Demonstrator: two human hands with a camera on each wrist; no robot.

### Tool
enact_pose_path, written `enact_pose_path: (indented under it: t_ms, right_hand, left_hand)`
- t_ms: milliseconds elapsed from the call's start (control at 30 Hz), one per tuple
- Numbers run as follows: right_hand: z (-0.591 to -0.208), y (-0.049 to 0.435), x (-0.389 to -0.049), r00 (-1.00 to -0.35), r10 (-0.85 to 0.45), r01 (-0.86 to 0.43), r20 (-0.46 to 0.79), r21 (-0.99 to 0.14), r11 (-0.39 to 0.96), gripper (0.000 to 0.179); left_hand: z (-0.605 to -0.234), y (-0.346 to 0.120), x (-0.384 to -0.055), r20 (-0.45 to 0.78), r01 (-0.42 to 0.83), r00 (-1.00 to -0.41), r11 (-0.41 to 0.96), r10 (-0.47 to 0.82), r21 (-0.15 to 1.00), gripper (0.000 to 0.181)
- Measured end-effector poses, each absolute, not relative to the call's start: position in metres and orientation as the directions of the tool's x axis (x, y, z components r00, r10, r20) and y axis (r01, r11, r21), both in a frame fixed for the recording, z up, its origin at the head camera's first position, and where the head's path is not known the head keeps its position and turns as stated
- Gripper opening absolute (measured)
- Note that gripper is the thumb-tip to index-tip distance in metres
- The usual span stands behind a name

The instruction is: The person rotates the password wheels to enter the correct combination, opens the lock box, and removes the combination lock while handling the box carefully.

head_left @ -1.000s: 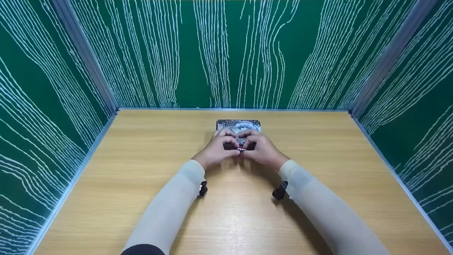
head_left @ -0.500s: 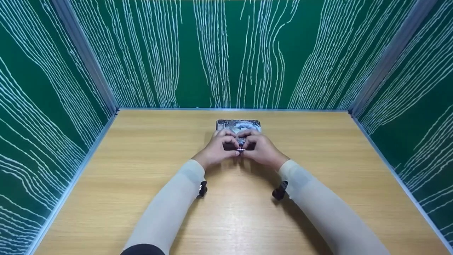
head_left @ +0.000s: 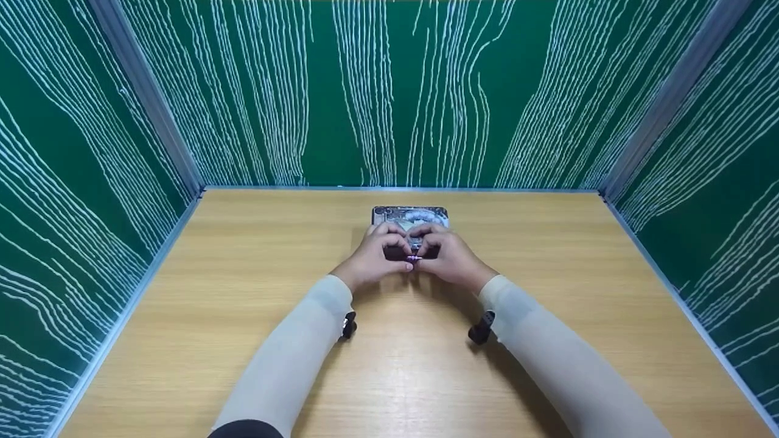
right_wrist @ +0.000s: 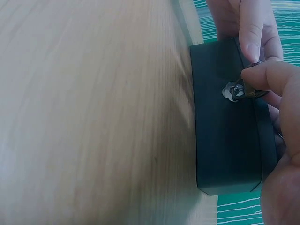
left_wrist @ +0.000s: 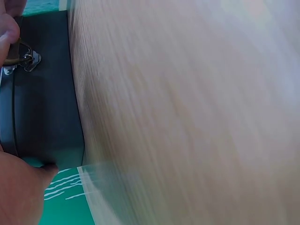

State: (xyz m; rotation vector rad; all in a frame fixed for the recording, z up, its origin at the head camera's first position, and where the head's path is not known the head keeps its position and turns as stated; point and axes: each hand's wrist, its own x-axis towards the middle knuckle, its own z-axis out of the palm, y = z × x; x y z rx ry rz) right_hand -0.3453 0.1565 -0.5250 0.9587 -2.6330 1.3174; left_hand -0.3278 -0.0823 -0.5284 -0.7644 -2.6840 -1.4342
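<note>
A dark box [right_wrist: 225, 140] with a patterned lid [head_left: 420, 214] stands toward the back of the table. On its front is a silvery latch plate [left_wrist: 33, 62], with the curved bar of a small bronze padlock [right_wrist: 252, 92] passing through it. My right hand [head_left: 453, 255] pinches the padlock between thumb and forefinger. From the other side, my left hand [head_left: 380, 255] holds its thumb tip and bent forefinger at the padlock. The other fingers of both hands lie over the lid and hide part of it.
A wooden table [head_left: 389, 365] spreads around the box. Green panels with wavy white lines [head_left: 401, 91] enclose the back and both sides, close behind the box. Each sleeved forearm carries a dark wrist camera [head_left: 481, 328].
Both hands stay at the box front. The small shiny piece between the fingertips has shifted a little, and the left thumb sits slightly lower.
</note>
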Motion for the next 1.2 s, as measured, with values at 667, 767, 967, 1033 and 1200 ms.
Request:
enact_pose_path:
  t_ms: [667,767,967,1033,1200]
  right_hand:
    - [-0.5250,0.1555,-0.3457,-0.802,-0.510,-0.549,0.310,-0.718,0.427,0.018]
    - [-0.5251,0.1550,-0.3459,-0.796,-0.514,-0.560,0.320,-0.712,0.424,0.018]
    - [-0.5248,0.1553,-0.3451,-0.802,-0.509,-0.549,0.314,-0.724,0.418,0.018]
    - [-0.5247,0.1554,-0.3450,-0.803,-0.508,-0.546,0.311,-0.726,0.418,0.019]
    - [-0.5241,0.1555,-0.3446,-0.806,-0.505,-0.541,0.309,-0.730,0.416,0.018]
  left_hand:
    - [-0.5293,-0.0811,-0.3279,0.247,0.435,-0.877,0.461,0.412,0.773,0.016]
    - [-0.5298,-0.0816,-0.3282,0.253,0.440,-0.874,0.457,0.414,0.773,0.018]
    - [-0.5306,-0.0817,-0.3284,0.244,0.428,-0.881,0.462,0.406,0.777,0.016]
    - [-0.5306,-0.0813,-0.3281,0.241,0.423,-0.884,0.464,0.402,0.778,0.015]
    - [-0.5290,-0.0803,-0.3270,0.241,0.421,-0.886,0.469,0.397,0.777,0.014]
